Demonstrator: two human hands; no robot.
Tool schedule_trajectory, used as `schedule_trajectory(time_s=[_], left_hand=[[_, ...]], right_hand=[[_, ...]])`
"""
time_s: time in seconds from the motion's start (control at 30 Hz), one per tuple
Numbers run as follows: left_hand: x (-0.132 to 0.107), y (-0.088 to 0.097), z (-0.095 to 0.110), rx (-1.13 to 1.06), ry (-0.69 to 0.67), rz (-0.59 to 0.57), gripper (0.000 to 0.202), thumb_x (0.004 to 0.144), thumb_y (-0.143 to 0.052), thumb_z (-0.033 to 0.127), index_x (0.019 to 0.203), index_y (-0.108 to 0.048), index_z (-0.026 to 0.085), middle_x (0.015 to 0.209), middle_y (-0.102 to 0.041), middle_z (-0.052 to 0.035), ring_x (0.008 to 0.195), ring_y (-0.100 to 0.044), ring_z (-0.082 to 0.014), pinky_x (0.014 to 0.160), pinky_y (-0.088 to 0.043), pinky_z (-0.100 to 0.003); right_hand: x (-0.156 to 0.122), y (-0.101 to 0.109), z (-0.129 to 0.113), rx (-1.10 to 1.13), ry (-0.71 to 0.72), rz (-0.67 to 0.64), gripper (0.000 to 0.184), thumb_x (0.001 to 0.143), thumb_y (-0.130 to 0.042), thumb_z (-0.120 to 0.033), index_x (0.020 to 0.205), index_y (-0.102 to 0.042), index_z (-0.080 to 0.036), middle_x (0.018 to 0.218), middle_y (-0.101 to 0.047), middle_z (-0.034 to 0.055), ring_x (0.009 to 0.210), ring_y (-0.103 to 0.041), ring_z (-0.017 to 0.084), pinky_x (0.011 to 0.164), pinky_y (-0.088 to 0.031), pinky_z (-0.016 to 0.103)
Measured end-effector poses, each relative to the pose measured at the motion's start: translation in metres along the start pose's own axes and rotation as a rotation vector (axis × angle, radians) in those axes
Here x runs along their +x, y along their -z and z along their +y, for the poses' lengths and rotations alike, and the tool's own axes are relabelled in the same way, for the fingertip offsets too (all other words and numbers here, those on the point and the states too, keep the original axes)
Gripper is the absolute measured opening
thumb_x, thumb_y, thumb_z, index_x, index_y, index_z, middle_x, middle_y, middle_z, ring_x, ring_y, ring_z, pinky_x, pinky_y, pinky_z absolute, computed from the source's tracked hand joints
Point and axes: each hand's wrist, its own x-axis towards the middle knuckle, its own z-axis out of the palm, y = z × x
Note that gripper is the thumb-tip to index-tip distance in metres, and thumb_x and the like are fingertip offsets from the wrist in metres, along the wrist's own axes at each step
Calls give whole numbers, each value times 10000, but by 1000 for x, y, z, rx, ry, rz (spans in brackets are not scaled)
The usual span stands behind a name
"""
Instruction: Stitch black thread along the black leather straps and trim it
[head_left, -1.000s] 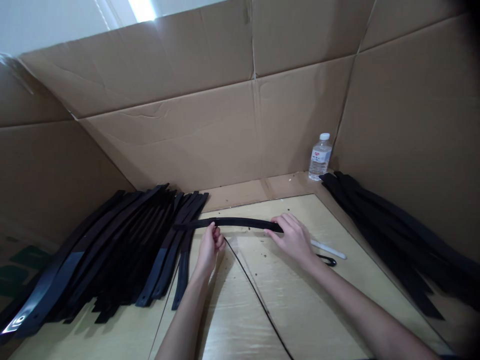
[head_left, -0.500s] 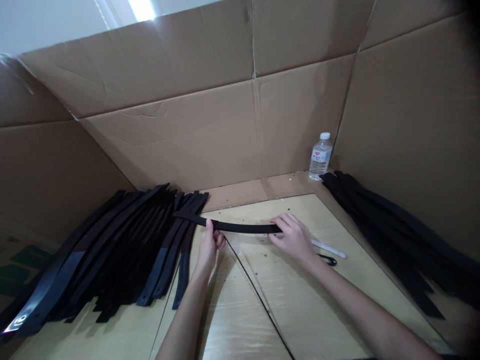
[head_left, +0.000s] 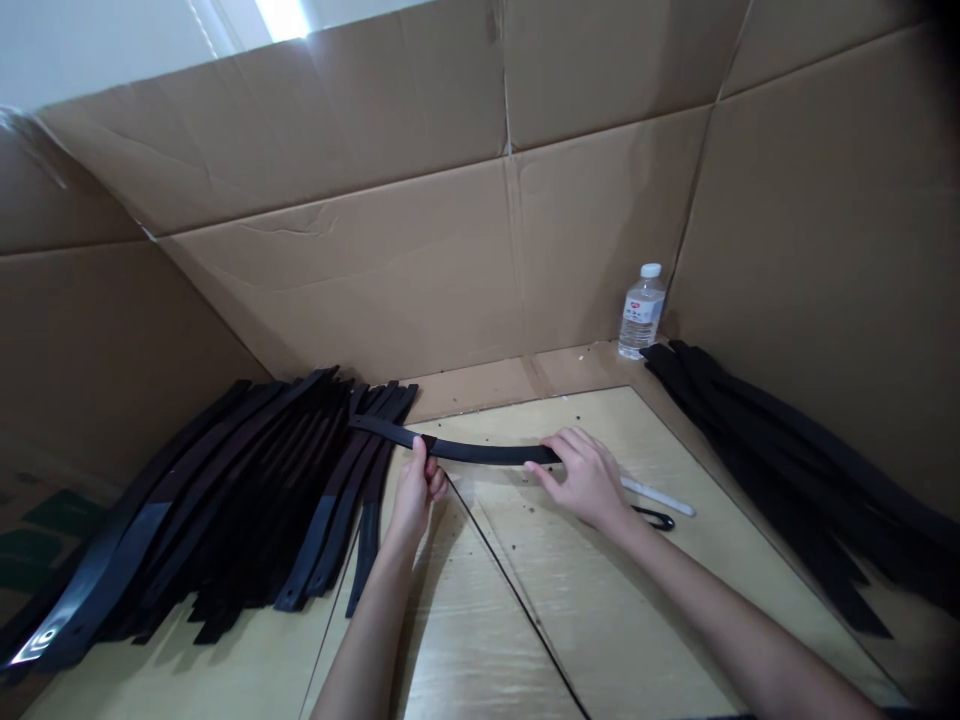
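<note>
I hold one black strap [head_left: 480, 452] across the light wooden tabletop [head_left: 600, 600]. My left hand [head_left: 415, 493] pinches it near its left end, fingers closed round it. The other end sits under the closed fingers of my right hand [head_left: 585, 478]. The strap sags a little in the middle, and its left tip lies over the edge of a large pile of black straps [head_left: 225, 500] spread on the left.
A second heap of black straps [head_left: 787, 460] runs along the right side. A clear water bottle [head_left: 641, 312] stands in the back corner. A white stick [head_left: 660, 499] and a small black hook [head_left: 656, 520] lie by my right wrist. Cardboard walls [head_left: 420, 250] enclose the table.
The strap went from arched upward to sagging, and its left end shifted onto the left pile. Both hands stayed nearly in place, still gripping it.
</note>
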Motion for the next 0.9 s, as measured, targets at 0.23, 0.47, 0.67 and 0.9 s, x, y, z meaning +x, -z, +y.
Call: schedule_trajectory(time_s=[0.23, 0.47, 0.67, 0.9], left_hand=[[2, 3, -3, -11, 66, -35, 554, 737, -594, 600, 562, -273, 184, 452, -173, 91, 343, -161, -17, 349, -133, -176], [3, 6, -3, -8, 166, -61, 584, 742, -552, 642, 530, -256, 185, 423, -144, 88, 343, -145, -25, 350, -124, -178], [3, 5, 0, -59, 280, -96, 587, 773, -493, 655, 524, -238, 188, 412, -133, 86, 333, -142, -29, 342, -126, -179], [3, 5, 3, -162, 340, -120, 607, 792, -481, 636, 525, -160, 194, 423, -103, 86, 326, -122, -28, 332, -110, -178]], right_hand=[[0, -3, 3, -4, -4, 54, 300, 821, -606, -425, 952, -612, -156, 906, -594, 63, 904, -510, 203, 797, -386, 336], [-1, -2, 3, 1, -5, 56, 295, 820, -621, -415, 964, -614, -157, 920, -598, 65, 922, -508, 213, 815, -377, 344], [-1, -1, 5, -6, -4, 59, 299, 812, -633, -413, 966, -620, -157, 919, -596, 60, 919, -505, 207, 811, -380, 336], [-2, -4, 5, -51, 29, 40, 340, 867, -551, -468, 967, -619, -150, 908, -604, 66, 900, -518, 201, 790, -376, 331]])
